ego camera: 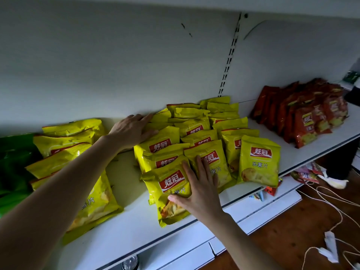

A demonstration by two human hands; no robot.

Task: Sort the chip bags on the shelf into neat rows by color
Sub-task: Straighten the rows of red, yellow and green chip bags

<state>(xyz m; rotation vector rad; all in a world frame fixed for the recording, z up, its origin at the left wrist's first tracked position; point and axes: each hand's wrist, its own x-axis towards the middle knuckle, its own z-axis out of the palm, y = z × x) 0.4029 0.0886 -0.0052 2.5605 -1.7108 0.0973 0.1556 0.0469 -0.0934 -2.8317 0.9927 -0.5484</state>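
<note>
Yellow chip bags (pixel 259 162) stand in several rows on the white shelf (pixel 128 227), mid-frame. My left hand (pixel 132 129) lies flat, fingers apart, against the left side of the back yellow bags. My right hand (pixel 200 190) rests open on the front of the nearest yellow bag (pixel 171 184), fingers spread and reaching onto the bag beside it. A second, looser group of yellow bags (pixel 64 149) lies tilted at the left, partly behind my left arm. Red bags (pixel 303 114) stand in rows at the right. Green bags (pixel 13 164) sit at the far left.
The shelf's back panel (pixel 136 65) rises right behind the bags. A lower shelf (pixel 272 203) holds a few mixed packets. White cables (pixel 331 201) and a plug lie on the wooden floor at the right, near a person's shoe (pixel 337 182).
</note>
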